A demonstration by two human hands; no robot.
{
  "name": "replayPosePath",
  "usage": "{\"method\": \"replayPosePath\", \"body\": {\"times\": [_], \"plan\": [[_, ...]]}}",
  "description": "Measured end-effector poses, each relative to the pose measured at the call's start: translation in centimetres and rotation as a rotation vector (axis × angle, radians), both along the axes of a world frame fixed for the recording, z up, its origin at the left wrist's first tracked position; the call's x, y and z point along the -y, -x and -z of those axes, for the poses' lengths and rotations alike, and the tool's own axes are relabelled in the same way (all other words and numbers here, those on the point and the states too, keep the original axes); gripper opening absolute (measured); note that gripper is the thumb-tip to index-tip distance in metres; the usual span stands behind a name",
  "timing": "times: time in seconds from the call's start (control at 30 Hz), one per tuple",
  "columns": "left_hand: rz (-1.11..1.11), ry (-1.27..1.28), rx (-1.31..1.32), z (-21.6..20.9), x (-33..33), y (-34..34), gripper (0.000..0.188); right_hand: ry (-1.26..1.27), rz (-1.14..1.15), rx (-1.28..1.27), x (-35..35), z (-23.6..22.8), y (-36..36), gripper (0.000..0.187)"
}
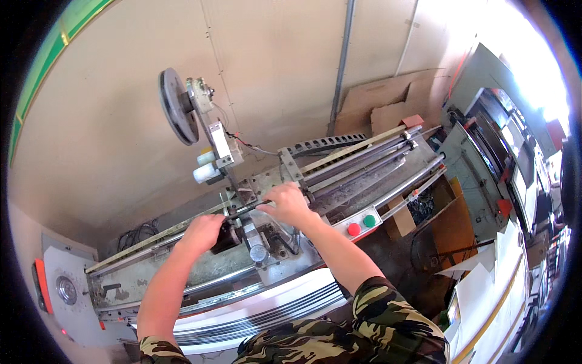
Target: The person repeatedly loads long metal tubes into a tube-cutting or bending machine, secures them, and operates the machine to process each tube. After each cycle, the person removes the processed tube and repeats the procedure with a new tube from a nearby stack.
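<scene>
A thin dark rod [247,210] lies across the carriage of a long bench machine [239,279], between my two hands. My left hand [205,233] has its fingers curled round the rod's left part. Farther right, my right hand [287,203] grips the rod with thumb and fingers; both ends are hidden. Just below the rod stands a round metal knob [259,253] on a clamp-like block. Above it, an upright arm carries a grey reel [177,106] and white bottles [207,173].
Long black rods [260,315] lie on a white surface in front of me. A panel holds a red button [354,229] and a green button [369,221]. Steel rails [364,159] run to the right. A grey end plate [66,291] closes the left. Cardboard [388,103] leans on the wall.
</scene>
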State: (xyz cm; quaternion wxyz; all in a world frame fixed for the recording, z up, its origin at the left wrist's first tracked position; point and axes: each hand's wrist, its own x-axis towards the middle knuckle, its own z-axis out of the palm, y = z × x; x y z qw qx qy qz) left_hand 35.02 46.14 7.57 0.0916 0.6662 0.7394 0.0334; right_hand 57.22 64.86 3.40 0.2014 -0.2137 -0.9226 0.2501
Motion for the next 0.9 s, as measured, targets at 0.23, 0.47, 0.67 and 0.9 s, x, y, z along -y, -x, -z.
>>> {"method": "replayPosePath", "body": {"times": [0.23, 0.47, 0.67, 0.9], "plan": [[-0.39, -0.028, 0.656, 1.7, 0.9, 2.0, 0.021, -0.243, 0.524, -0.181, 4.6, -2.0, -11.3, 0.073], [-0.217, -0.078, 0.568, 1.6, 0.7, 2.0, 0.019, -0.279, 0.677, 0.049, 5.5, 4.4, -22.1, 0.059], [-0.261, -0.183, 0.406, 1.5, 1.5, 0.3, 0.019, -0.114, 0.657, -0.015, 1.4, -1.0, -17.6, 0.052], [-0.379, -0.168, 0.426, 1.1, 0.4, 0.2, 0.033, -0.22, -0.005, -0.105, -0.5, -3.6, -2.8, 0.047]]}}
